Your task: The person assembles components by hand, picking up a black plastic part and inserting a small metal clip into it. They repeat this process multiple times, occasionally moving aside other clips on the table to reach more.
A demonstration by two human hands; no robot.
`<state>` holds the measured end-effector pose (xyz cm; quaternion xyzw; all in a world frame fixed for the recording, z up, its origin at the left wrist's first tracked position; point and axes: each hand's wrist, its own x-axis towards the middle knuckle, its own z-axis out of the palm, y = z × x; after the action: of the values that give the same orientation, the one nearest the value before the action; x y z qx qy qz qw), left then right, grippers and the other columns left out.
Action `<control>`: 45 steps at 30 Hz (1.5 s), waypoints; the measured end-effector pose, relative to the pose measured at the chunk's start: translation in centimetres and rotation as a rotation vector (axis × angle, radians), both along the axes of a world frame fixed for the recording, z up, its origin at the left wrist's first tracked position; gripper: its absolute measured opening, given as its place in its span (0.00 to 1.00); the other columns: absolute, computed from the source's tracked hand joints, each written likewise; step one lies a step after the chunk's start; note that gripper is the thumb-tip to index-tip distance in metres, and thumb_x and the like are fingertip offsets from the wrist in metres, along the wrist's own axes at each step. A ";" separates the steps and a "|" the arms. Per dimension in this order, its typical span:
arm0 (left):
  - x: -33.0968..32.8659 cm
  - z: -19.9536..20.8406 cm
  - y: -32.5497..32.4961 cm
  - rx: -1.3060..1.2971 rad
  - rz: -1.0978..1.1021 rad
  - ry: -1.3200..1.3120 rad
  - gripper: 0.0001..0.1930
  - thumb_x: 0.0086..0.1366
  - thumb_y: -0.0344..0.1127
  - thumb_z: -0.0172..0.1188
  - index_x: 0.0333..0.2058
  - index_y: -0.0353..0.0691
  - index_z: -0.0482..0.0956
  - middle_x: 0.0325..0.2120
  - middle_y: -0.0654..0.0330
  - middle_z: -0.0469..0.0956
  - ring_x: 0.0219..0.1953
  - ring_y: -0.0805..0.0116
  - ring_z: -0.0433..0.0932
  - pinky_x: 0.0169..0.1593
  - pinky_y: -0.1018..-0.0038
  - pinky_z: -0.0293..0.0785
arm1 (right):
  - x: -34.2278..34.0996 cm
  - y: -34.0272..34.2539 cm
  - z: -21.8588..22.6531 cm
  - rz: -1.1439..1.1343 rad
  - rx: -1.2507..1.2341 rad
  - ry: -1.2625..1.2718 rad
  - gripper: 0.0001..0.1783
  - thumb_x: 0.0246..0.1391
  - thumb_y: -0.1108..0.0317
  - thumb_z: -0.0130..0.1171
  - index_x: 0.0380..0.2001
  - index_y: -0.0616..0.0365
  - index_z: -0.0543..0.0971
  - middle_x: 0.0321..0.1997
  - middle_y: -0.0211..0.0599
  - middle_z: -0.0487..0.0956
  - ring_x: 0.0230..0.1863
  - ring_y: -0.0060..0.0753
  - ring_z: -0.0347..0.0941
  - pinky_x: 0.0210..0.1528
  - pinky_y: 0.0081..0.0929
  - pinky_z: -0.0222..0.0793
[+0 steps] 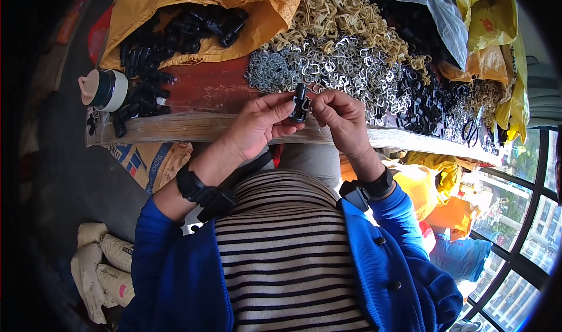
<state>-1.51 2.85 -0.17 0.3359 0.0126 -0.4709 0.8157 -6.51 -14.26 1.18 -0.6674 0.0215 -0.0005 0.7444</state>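
Note:
Between my hands, in front of the table edge, is a small black plastic fitting (300, 92) with a narrow upright stem and a wider lower part. The thumb and fingers of my left hand (256, 123) grip it from the left. My right hand (348, 121) is pinched closed at the fitting's right side. A small metallic glint shows on the fitting near these fingertips; whether they hold a tiny part is too small to tell. Behind my hands lie a heap of silver metal clips (339, 63) and a pile of small grey metal pieces (270, 70).
An orange sack (257, 22) spills black plastic fittings (149, 54) at the left. A round white container (114, 91) stands on the table's left end. Beige clips (333, 7) heap at the back. Scissors (470, 132) lie at the right end, near yellow bags (497, 22).

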 end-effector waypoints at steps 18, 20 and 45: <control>0.4 -0.8 0.2 0.010 -0.018 0.049 0.11 0.56 0.34 0.49 0.37 0.37 0.69 0.30 0.58 0.73 0.29 0.68 0.75 0.31 0.80 0.73 | 0.5 0.9 0.9 0.023 -0.623 -0.430 0.04 0.39 0.77 0.55 0.20 0.61 0.71 0.17 0.32 0.67 0.17 0.23 0.62 0.21 0.15 0.57; 0.3 -0.9 0.3 0.005 -0.033 0.041 0.11 0.56 0.34 0.49 0.37 0.37 0.69 0.30 0.58 0.73 0.29 0.68 0.75 0.31 0.81 0.73 | 0.5 0.8 0.9 0.028 -0.630 -0.438 0.04 0.38 0.77 0.56 0.20 0.61 0.71 0.17 0.32 0.67 0.17 0.24 0.62 0.20 0.15 0.57; 0.4 0.2 0.4 0.090 0.001 -0.078 0.11 0.55 0.32 0.50 0.36 0.32 0.70 0.30 0.58 0.73 0.30 0.73 0.74 0.32 0.85 0.71 | 7.3 -4.8 0.3 -0.066 -1.250 -0.345 0.09 0.41 0.70 0.54 0.30 0.57 0.70 0.26 0.36 0.69 0.26 0.31 0.68 0.26 0.23 0.63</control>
<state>-1.07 3.26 0.00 0.3903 0.0024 -0.4559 0.7999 0.79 -19.03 1.48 -0.9642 -0.0820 -0.1429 0.2078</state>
